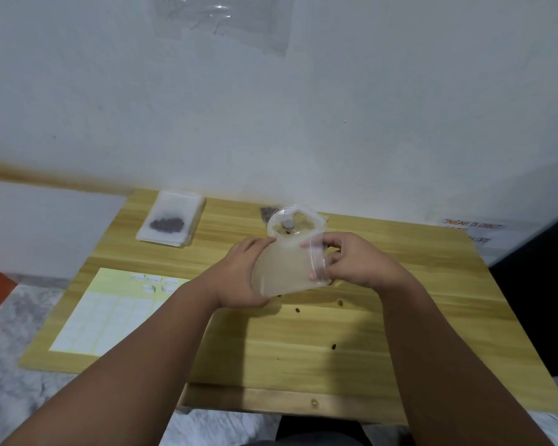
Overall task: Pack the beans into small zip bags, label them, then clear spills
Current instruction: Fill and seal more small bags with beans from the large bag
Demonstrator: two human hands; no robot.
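Note reads "JANGAN DI CABUT"; hands grip bag.

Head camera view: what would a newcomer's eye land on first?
The left hand and right hand hold a nearly empty clear bag over the table's middle. Stray beans dot the wooden table nearer the person, and a small bag of beans lies on a stack at the far left.

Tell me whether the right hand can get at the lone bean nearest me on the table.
Likely yes for reach: only bare tabletop lies between the right hand and that bean. But the hand pinches a small clear bag, so it would have to let go first.
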